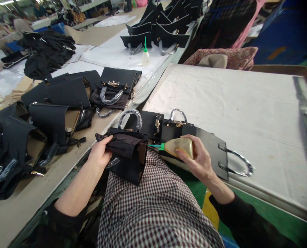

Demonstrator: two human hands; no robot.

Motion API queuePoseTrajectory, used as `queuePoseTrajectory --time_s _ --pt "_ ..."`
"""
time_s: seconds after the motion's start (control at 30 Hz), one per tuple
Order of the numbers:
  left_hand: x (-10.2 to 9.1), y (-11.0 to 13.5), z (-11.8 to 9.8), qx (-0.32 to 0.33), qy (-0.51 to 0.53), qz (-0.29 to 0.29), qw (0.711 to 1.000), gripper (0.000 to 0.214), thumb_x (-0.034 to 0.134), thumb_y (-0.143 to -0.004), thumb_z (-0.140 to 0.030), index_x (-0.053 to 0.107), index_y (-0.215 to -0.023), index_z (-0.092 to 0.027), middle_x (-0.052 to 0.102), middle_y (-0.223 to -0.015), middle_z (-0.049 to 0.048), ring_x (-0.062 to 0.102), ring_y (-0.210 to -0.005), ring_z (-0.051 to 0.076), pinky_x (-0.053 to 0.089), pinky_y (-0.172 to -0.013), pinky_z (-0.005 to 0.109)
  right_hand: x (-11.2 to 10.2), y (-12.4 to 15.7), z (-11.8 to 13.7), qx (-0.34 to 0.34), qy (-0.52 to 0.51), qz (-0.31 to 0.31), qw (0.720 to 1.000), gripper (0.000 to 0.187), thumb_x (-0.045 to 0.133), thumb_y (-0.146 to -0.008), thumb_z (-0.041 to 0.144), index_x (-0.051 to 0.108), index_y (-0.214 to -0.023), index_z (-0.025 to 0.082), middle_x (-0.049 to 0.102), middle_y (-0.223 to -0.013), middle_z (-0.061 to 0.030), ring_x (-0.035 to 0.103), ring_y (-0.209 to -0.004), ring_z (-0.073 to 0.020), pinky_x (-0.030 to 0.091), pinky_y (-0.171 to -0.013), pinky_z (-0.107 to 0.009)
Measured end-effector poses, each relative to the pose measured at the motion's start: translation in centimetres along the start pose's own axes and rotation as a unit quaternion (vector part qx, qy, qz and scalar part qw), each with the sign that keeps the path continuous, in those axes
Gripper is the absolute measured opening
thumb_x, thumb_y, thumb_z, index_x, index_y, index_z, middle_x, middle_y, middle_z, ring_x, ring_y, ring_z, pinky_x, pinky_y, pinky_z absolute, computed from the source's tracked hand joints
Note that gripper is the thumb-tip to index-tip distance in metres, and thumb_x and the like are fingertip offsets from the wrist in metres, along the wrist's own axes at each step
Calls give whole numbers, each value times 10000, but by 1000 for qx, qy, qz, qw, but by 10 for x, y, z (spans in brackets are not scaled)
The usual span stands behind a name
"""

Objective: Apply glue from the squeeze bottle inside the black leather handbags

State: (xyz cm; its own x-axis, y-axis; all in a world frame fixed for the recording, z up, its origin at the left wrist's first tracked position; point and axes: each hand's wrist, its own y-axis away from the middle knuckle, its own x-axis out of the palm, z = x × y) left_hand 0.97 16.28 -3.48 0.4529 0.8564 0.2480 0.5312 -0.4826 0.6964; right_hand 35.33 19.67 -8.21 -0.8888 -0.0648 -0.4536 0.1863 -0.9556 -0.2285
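My left hand [100, 153] grips the folded dark lining of a black handbag [129, 156] that rests on my checked lap, thumb on top. My right hand [194, 156] is wrapped around a yellowish squeeze bottle [180, 146] with a green nozzle [155, 146]. The nozzle tip points left and sits at the bag's open edge. Just behind, two more black handbags [166, 129] with gold clasps and wrapped handles lie at the edge of a white-covered table [220, 103].
Several black handbags [52, 117] crowd the long bench on my left. Another glue bottle [145, 55] stands further back, in front of rows of black bag parts [158, 32]. A person in dark checked clothes stands at the top right beside a patterned cushion [225, 57].
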Motion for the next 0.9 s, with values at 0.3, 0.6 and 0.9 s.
queuePoseTrajectory --time_s 0.3,0.6,0.9 --pt "-3 0 1 4 2 18 1000 169 628 -934 32 742 -1008 -69 822 -797 114 797 -664 206 677 -693 284 0 -2 9 -1 16 55 998 408 748 -879 471 600 -1178 236 732 -1118 -99 716 -946 -293 603 -862 -447" --pt "-3 -2 2 8 7 11 1000 211 631 -935 33 740 -1097 -48 833 -844 126 806 -701 206 683 -721 285 9 14 6 11 19 91 996 429 749 -888 513 618 -1168 216 740 -1073 -92 718 -903 -282 601 -816 -409" --pt "-1 2 2 8 16 5 1000 285 640 -920 43 735 -1167 -61 831 -819 97 797 -669 195 684 -736 284 15 34 3 60 9 108 992 439 752 -874 542 630 -1145 220 742 -1057 -95 711 -890 -291 601 -797 -437"
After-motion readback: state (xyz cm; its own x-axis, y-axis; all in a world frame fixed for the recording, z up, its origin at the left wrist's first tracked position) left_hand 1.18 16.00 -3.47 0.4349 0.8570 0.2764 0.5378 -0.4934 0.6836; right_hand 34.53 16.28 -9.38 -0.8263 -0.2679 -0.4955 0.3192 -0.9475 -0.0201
